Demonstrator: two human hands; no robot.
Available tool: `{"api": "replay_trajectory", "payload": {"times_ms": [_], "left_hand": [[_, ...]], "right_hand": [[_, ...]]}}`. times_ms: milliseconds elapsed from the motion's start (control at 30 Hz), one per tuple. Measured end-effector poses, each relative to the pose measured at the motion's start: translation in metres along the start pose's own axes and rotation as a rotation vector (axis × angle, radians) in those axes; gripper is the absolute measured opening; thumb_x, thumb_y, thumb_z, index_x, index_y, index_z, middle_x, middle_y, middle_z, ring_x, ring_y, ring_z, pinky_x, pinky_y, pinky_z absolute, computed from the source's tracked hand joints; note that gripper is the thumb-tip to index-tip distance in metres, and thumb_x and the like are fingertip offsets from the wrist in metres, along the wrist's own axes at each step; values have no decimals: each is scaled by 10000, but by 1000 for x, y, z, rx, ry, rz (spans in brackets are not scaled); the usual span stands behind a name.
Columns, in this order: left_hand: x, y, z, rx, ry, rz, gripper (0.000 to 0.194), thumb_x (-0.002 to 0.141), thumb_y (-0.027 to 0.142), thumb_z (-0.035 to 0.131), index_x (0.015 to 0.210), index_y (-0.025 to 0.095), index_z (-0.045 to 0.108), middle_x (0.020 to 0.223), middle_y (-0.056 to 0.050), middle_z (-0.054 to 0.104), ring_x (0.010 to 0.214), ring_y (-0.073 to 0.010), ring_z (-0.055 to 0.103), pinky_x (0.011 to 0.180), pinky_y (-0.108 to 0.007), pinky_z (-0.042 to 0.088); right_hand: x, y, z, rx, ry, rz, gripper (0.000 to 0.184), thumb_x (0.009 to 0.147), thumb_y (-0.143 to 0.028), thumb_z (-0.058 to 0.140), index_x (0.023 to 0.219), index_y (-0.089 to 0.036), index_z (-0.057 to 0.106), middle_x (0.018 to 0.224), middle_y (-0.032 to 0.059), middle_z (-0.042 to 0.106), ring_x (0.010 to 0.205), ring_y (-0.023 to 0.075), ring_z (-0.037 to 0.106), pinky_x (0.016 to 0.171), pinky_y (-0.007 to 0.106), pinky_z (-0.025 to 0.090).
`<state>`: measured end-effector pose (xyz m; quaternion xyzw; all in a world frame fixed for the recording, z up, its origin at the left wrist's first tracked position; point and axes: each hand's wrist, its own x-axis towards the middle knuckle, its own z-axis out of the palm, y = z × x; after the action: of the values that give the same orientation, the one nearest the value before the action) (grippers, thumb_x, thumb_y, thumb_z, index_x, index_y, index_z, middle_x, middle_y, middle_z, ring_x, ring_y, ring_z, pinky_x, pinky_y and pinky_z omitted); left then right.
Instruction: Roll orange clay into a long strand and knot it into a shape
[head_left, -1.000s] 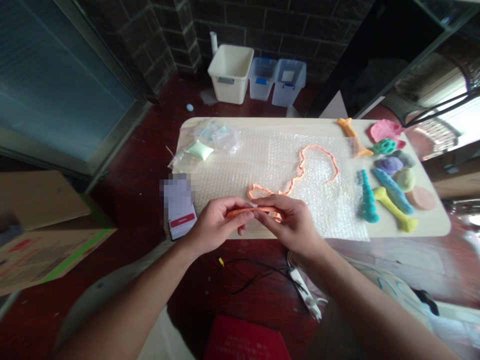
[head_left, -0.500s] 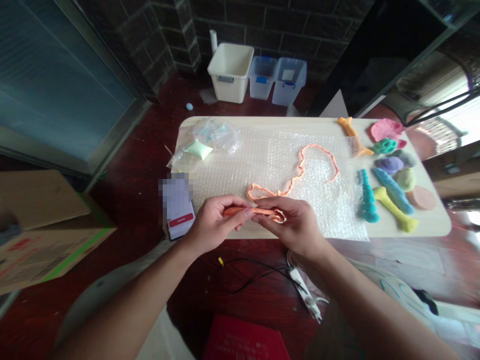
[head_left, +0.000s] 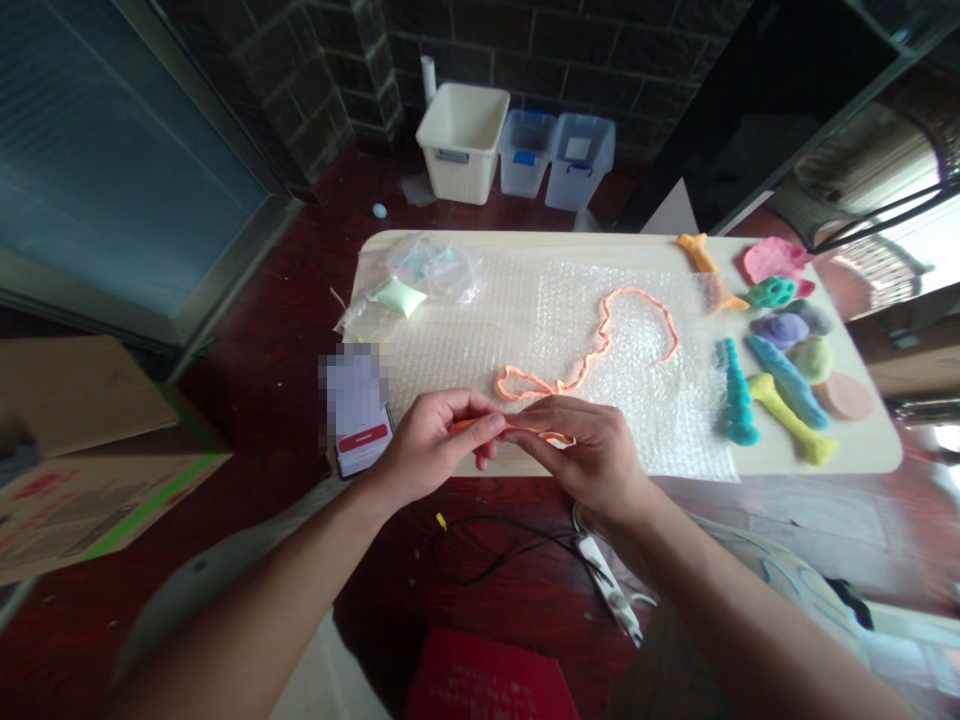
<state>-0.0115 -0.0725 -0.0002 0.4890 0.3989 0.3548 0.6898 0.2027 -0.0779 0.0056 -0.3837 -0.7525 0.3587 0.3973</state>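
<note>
Between thumb and fingers, my left hand point(head_left: 442, 440) pinches the thicker end of a strip of orange modelling clay. My right hand point(head_left: 581, 440) pinches the same strip close by, the two thumbs almost meeting above the table's front edge. From there the orange clay strand point(head_left: 581, 372) runs thin and uneven over bubble wrap point(head_left: 480, 330), making a loop just behind my hands and curving away to the back right. My fingers hide part of the held piece.
Clay shapes crowd the table's right end, among them a yellow bone shape point(head_left: 793, 420), a teal knobbly stick point(head_left: 737, 395) and an orange piece point(head_left: 709, 270). On the left are a phone point(head_left: 364, 450) and a pale green packet point(head_left: 401, 297). Bins point(head_left: 463, 150) stand behind.
My hands stay in nearly the same place, fingers shifting slightly. The clay between them looks thinner, and less of the thick end shows at my left hand. The strand on the wrap lies still.
</note>
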Motion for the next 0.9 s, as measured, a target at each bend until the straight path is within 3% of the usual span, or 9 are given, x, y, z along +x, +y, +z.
{"api": "replay_trajectory", "payload": {"times_ms": [100,400,567,700,900], "left_hand": [[1,1,1,-53,8,18,291,875,308,806,1073,131,688,767,-10,695,626,-112,632,604,-234,534],[2,-2,-1,-2,67,19,238,856,310,825,943,103,746,698,-33,704,583,-113,630,570,-232,528],[3,-2,0,-37,30,25,372,833,308,848,1118,112,710,761,-28,714,629,-121,640,596,-235,548],[3,-2,-1,8,40,31,243,865,291,818,1002,108,735,748,-20,694,608,-95,608,581,-207,518],[2,0,0,9,19,2,225,883,310,797,974,114,735,705,-9,671,590,-98,597,569,-210,498]], "right_hand": [[0,0,-1,-27,2,44,147,981,-214,695,1064,-246,812,964,43,811,842,174,758,773,309,576],[0,-1,-2,22,-6,34,177,942,-224,753,1111,-234,807,1008,57,817,882,180,767,793,309,596],[1,-2,-3,24,15,55,129,961,-202,712,1027,-240,817,951,44,810,850,177,758,767,317,589],[0,-1,-3,-6,28,32,179,932,-221,744,1102,-222,800,1007,70,805,888,195,758,789,330,598],[0,-2,-2,46,-12,21,213,977,-214,697,1138,-289,814,1000,49,812,890,189,760,791,333,605]]}}
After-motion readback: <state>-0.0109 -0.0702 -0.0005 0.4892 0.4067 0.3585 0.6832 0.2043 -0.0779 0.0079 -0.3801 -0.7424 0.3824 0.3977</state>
